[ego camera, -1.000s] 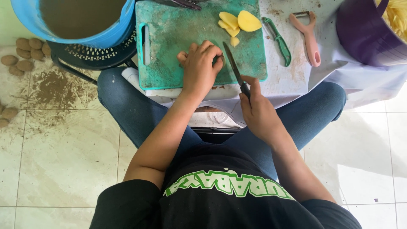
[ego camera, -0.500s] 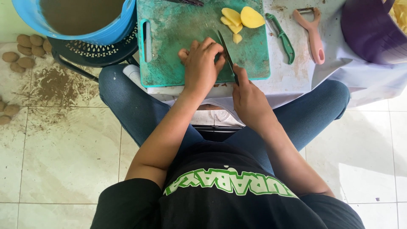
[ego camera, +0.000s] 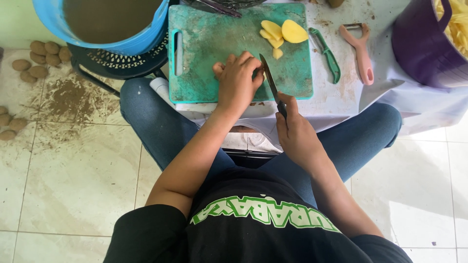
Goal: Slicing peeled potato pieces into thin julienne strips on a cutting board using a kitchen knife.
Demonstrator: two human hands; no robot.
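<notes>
Pale tiled floor [ego camera: 73, 185], soil-smeared at left, with unpeeled brown potatoes [ego camera: 41, 58] scattered along its edge. Low white-covered surface [ego camera: 336, 97], stained with dirt, stands across the seated person's knees.

Item 1: green plastic cutting board with handle slot [ego camera: 204, 44], lying flat on the surface. At its far right corner, peeled yellow potato slices [ego camera: 285, 33].

Item 2: left hand [ego camera: 239, 83], fingers curled down over a piece on the board; the piece itself is mostly hidden beneath them.

Item 3: right hand [ego camera: 295, 131], closed around the handle of a dark-bladed kitchen knife [ego camera: 269, 83], blade angled just beside the left fingertips.

Hazard: blade and fingertips nearly touch; a slip on the wet piece would likely nick a finger. The board overhangs nothing visibly, but the soiled cloth may let it slide.

Item 4: green peeler [ego camera: 327, 54] and pink peeler [ego camera: 360, 51], idle right of the board.

Containers: blue plastic bucket [ego camera: 146, 39] holding murky brown water, seated on a black perforated basket [ego camera: 122, 65]; purple plastic tub [ego camera: 419, 48] holding pale yellow potato strips [ego camera: 456, 24].
</notes>
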